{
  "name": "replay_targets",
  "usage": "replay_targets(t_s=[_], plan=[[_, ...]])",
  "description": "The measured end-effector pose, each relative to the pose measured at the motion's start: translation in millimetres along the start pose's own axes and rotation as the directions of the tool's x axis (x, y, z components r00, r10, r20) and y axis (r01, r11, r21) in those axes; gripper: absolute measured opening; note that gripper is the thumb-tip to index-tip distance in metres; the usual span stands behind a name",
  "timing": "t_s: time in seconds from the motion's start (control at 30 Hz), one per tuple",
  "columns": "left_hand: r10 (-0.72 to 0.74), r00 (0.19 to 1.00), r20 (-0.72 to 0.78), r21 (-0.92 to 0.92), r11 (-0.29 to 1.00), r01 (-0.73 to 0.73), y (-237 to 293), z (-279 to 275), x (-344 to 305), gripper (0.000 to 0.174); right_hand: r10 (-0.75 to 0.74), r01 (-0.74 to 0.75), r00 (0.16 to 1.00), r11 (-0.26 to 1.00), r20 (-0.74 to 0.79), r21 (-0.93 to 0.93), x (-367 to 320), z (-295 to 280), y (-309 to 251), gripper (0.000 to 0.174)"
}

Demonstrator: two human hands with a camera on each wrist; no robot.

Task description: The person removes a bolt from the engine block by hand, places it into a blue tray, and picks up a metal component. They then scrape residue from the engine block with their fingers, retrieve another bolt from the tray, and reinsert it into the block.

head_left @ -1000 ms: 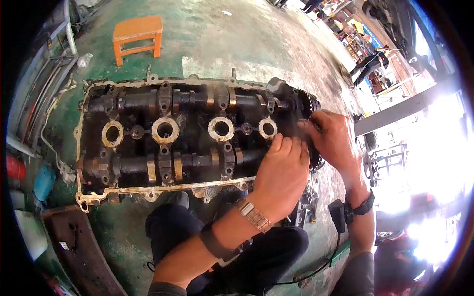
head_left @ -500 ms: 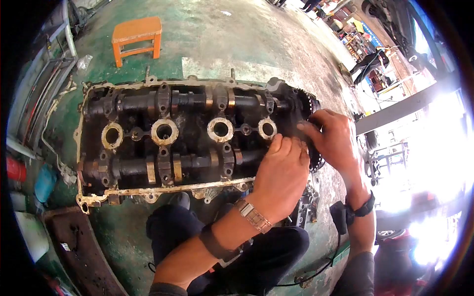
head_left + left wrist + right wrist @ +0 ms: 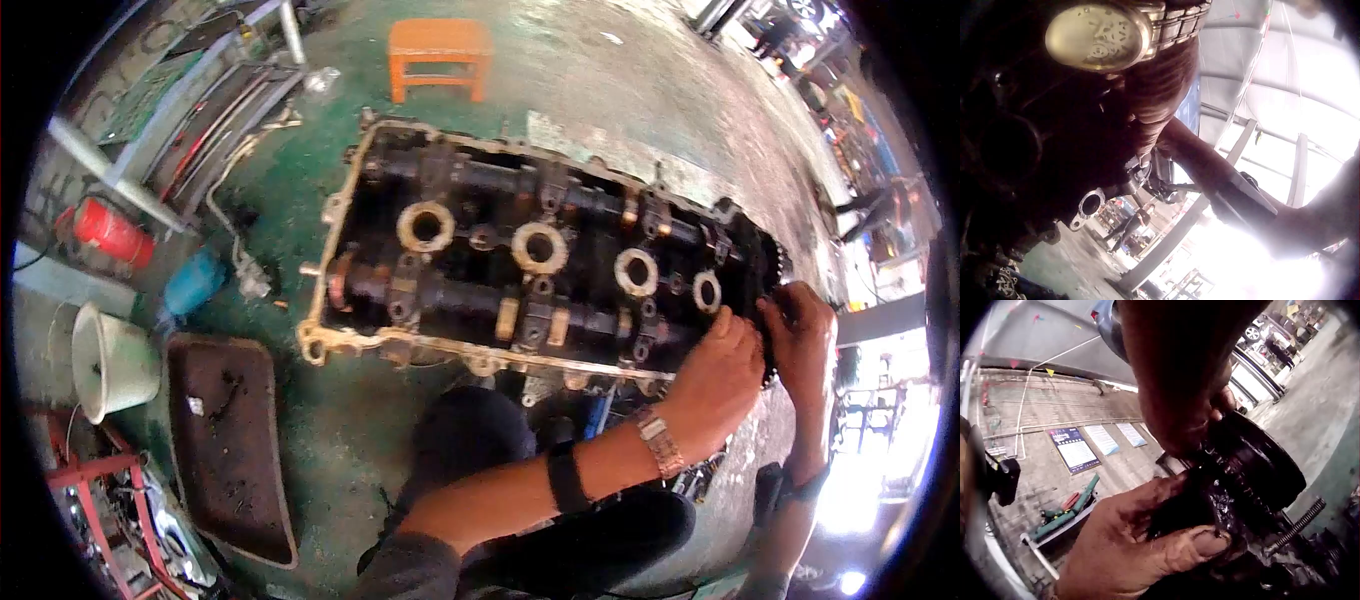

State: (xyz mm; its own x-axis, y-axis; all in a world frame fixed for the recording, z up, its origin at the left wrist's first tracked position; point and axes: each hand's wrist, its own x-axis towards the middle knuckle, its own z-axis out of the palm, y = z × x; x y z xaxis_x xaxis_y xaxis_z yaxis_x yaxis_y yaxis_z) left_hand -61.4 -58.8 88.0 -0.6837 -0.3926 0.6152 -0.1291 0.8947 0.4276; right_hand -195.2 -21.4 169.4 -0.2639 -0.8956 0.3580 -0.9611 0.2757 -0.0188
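Note:
A dark, oily cylinder head (image 3: 540, 355) with two camshafts and pale round plug seats fills the middle of the head view. At its right end my left hand (image 3: 715, 375), with a metal watch above it, has its fingers bent down over the near camshaft sprocket (image 3: 771, 375). My right hand (image 3: 803, 335) curls its fingers on the outer side of that end. In the right wrist view a thumb (image 3: 1207, 544) presses a black, greasy part beside a toothed wheel (image 3: 1260, 462), and a fingertip reaches the wheel's rim. In the left wrist view the left fingers are mostly in shadow.
A brown tray (image 3: 225, 450) with small dark pieces lies on the floor at left, beside a white bucket (image 3: 115, 360) and a blue bottle (image 3: 195, 283). An orange stool (image 3: 440, 55) stands beyond the head. A threaded stud (image 3: 1300, 525) sticks up near the wheel.
The head view has turned left, so the cylinder head and both hands now appear farther right and the bucket shows in full. Both hands stay at the sprocket end.

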Motion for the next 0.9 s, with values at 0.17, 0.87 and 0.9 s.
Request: replay_targets(t_s=[0.17,0.87,0.9], plan=[[-0.021,1.000,-0.010,-0.039,0.999,0.021,1,1,-1,0.029,0.015,-0.014,0.999,1.000,0.028,-0.022,2,2,6,0.028],[-0.111,0.923,-0.368,-0.556,0.822,-0.123,-14,-38,-3,0.024,-0.145,0.160,0.980,0.981,-0.135,0.110,-9,29,64,0.017],[-0.113,0.919,-0.379,-0.557,0.820,-0.128,-21,-46,-4,0.024,-0.095,0.101,0.989,0.994,-0.112,0.051,-6,21,34,0.015]])
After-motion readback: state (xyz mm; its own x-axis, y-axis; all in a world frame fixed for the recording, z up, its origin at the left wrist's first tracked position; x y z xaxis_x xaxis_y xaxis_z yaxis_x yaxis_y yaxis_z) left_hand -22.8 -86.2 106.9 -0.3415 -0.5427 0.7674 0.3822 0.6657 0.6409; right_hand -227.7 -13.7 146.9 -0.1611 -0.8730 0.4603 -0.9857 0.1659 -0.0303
